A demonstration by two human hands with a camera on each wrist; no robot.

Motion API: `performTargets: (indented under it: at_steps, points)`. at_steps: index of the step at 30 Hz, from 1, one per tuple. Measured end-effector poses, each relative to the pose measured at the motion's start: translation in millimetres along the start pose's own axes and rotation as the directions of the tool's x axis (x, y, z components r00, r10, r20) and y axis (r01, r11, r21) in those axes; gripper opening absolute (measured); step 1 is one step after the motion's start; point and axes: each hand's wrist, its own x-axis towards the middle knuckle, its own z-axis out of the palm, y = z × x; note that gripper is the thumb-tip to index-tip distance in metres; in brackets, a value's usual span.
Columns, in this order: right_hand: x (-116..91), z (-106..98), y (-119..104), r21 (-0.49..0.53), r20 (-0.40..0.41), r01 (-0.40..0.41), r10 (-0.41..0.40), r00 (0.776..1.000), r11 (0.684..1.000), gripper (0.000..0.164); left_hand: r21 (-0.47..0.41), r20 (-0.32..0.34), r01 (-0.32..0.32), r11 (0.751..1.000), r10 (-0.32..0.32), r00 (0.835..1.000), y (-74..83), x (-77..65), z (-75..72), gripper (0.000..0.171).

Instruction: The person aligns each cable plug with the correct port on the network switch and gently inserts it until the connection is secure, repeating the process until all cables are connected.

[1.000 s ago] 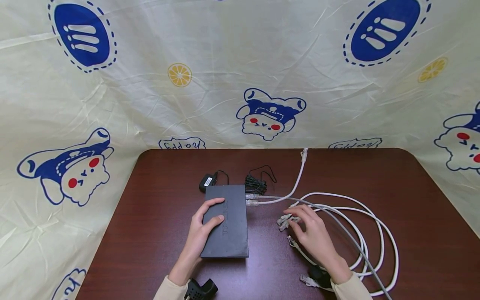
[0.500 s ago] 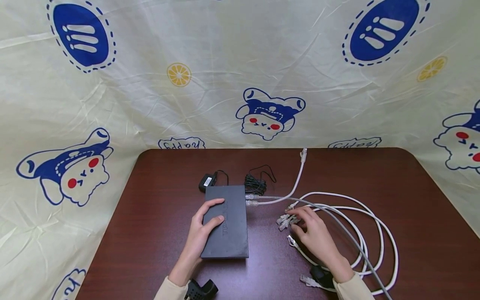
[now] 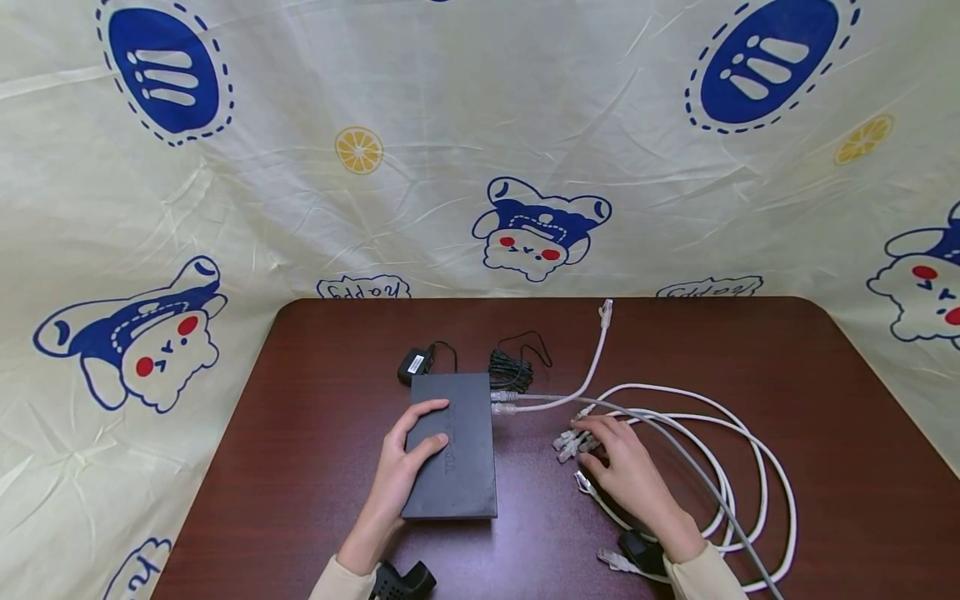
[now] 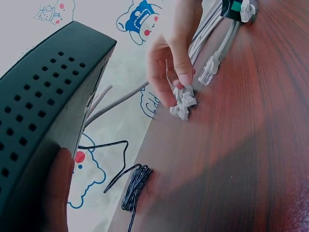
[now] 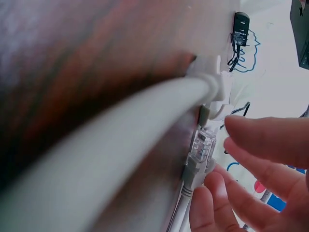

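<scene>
My left hand grips a dark flat network switch by its left side, thumb and a finger lying on top. In the left wrist view, rows of square vent holes show on the switch. A grey and a white network cable are plugged into its right side. My right hand is at a small cluster of network cable plugs, its fingers loosely bent. In the right wrist view, the thumb stands apart from the clear plug, and lower fingers lie close against it; whether they touch is unclear.
White cable loops spread over the right of the brown table. Beyond the switch are a black power adapter and its bundled cord. One loose plug lies below the cluster, another nearer me.
My right hand has shifted slightly toward me, and its thumb has moved a little away from the plugs. The left hand and switch have barely moved.
</scene>
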Motion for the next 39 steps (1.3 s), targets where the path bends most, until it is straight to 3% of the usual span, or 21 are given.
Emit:
performTargets:
  at_steps: [10,19,29,39]
  points:
    - [1.2,2.2,-2.3,0.008,0.039,-0.084,0.084,0.996,0.996,0.036,-0.002,-0.006,0.001,1.000,-0.001,1.000,-0.9,-0.7,0.4,0.039]
    - [0.7,3.5,-2.5,-0.033,0.045,-0.002,0.004,0.999,0.999,0.039,-0.021,-0.008,0.014,1.000,-0.014,1.000,-0.5,-1.2,0.9,0.039]
    - [0.9,5.1,-2.8,-0.063,0.092,0.000,0.006,0.996,0.998,0.033,-0.001,-0.002,0.010,1.000,-0.010,1.000,-1.6,-0.8,0.2,0.039]
    - [4.0,6.4,-3.0,-0.090,0.095,0.020,-0.011,0.995,0.996,0.049,-0.019,-0.006,0.020,1.000,-0.020,1.000,-1.1,-1.0,0.5,0.039]
